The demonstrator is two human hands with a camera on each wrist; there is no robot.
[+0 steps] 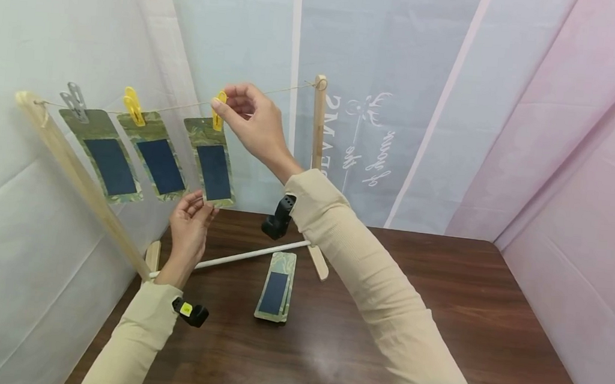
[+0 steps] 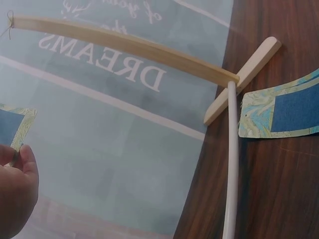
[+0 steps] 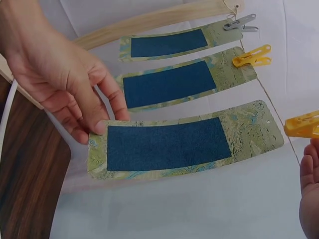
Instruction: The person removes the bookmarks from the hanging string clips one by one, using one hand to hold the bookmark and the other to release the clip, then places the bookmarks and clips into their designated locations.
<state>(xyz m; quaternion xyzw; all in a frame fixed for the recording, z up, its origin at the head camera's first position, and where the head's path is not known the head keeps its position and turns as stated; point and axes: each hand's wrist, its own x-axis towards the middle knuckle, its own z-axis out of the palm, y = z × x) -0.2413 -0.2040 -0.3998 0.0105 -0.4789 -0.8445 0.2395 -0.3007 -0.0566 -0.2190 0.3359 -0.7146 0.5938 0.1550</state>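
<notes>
My left hand [image 1: 189, 231] pinches the bottom end of a green patterned card [image 1: 214, 172] with a dark blue panel and a small hole at its top. At the card's top, my right hand [image 1: 256, 121] pinches a yellow clothespin [image 1: 218, 111] by the string [image 1: 184, 107]. In the right wrist view, that clothespin [image 3: 303, 125] lies beside the card's holed end; whether it bites the card I cannot tell. Two similar cards hang to the left, one under another yellow clothespin [image 1: 134, 106], one under a grey clothespin [image 1: 76, 102].
A wooden frame holds the string between a left post [image 1: 80, 180] and a right post [image 1: 318, 120]. A white rod [image 1: 254, 254] joins their feet. More cards [image 1: 275, 289] lie stacked on the brown table [image 1: 439, 311]. A printed curtain [image 1: 245, 24] hangs behind.
</notes>
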